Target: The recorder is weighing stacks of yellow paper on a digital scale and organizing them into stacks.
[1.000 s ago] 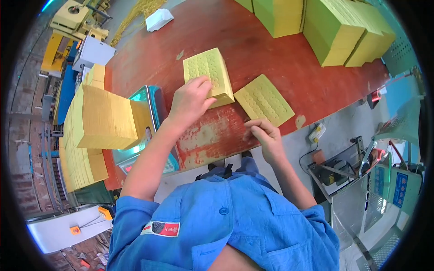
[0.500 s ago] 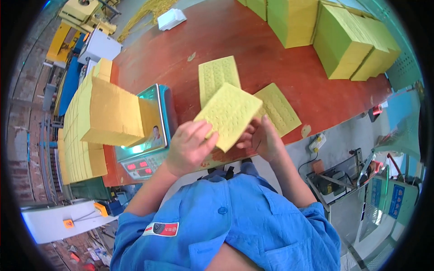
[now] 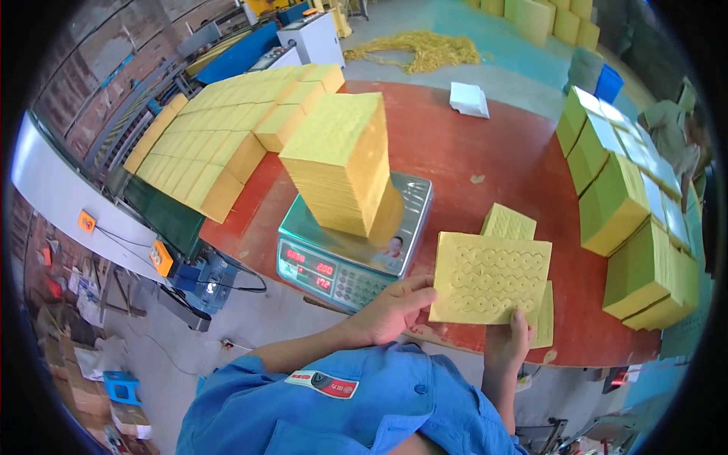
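A thin sheaf of yellow joss paper (image 3: 485, 265), punched with rows of coin-like rings, is held over the table's near edge. My left hand (image 3: 394, 307) pinches its left edge with thumb and fingers. My right hand (image 3: 506, 343) grips its lower right edge, thumb on the front and fingers hidden behind. Just beyond lies another yellow paper piece (image 3: 509, 222), and a third paper piece (image 3: 544, 322) shows partly behind the right side. To the left, a tall stack of yellow paper (image 3: 337, 159) stands on a teal digital scale (image 3: 341, 277) with lit red digits.
The red table (image 3: 485, 155) carries rows of yellow paper blocks (image 3: 220, 144) at the far left and more paper stacks (image 3: 626, 201) at the right. A white object (image 3: 469, 99) sits at its far edge. Another person (image 3: 671, 133) is beyond the right stacks.
My view has swung left, bringing the scale and left paper rows toward the middle. The sheaf, tilted before, is now nearly level, and my right hand has closed on its lower edge.
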Available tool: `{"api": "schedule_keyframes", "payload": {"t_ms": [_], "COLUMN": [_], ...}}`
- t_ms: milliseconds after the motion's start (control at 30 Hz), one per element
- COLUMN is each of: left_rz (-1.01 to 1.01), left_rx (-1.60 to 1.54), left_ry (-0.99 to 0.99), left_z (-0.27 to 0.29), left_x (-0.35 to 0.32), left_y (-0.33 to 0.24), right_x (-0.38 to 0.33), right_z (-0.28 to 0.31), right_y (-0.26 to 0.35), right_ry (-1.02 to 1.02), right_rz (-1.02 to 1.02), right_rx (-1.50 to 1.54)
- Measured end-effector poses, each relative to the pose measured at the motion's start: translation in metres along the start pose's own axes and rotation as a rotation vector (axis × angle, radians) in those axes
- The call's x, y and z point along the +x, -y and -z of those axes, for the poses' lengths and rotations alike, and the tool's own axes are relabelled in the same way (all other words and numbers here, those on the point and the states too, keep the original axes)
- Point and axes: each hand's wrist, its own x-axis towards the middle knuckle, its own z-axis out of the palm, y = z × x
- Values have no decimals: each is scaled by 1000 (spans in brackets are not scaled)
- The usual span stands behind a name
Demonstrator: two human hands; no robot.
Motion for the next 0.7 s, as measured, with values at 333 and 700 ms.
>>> {"api": "schedule_keyframes", "payload": {"t_ms": [333, 700], "left_rz": [-101, -272], "left_rx": [929, 801], "left_ry": [-41, -171], "left_z": [-15, 51], "left_x": [-50, 59], "left_y": [-216, -396], "right_x": [35, 108], "right_z": [-173, -309], "right_y": [27, -45], "right_ry": [442, 395], "right_rz": [124, -4], "right_rx": [-558, -824]}}
